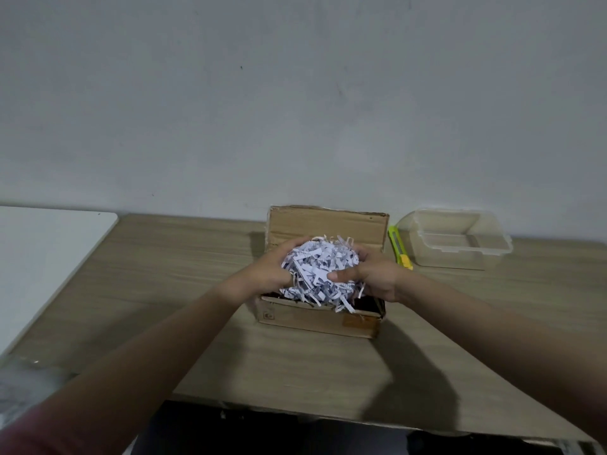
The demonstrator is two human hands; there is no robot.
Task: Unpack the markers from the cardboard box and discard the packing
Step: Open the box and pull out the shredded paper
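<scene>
From the head view, left hand (267,274) and right hand (372,274) clasp one wad of shredded paper (320,270) above one open cardboard box (317,318), markers possibly hidden inside, with one yellow cutter (400,247) and one clear tub (460,239) rightward, bare wooden table (184,257) leftward.

Cutter (400,247) between box (315,318) and container (460,254), right
</scene>
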